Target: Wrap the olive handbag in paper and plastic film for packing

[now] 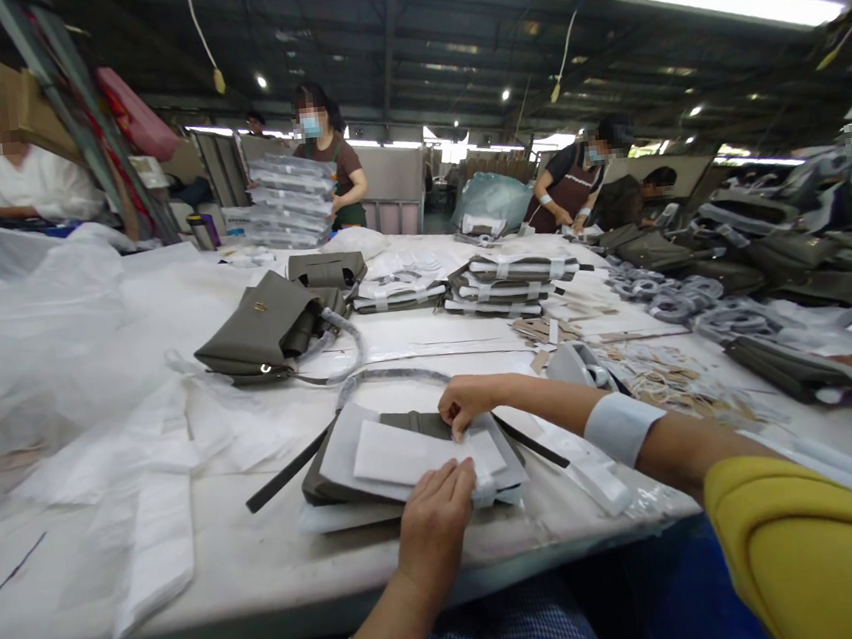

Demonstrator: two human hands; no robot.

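Bare table (269,566) lies open along the near edge. Left is blocked by tissue sheets (160,456) and plastic (12,329) — behind, an olive bag (269,335).

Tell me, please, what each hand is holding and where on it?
Both rest on the white paper sheet over the grey bag: left hand at its near edge, right hand pinching its far edge.

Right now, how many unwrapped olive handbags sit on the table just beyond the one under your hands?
2: a large handbag lying on its side left of centre, and a smaller handbag behind it. More may be hidden among the wrapped piles farther right.
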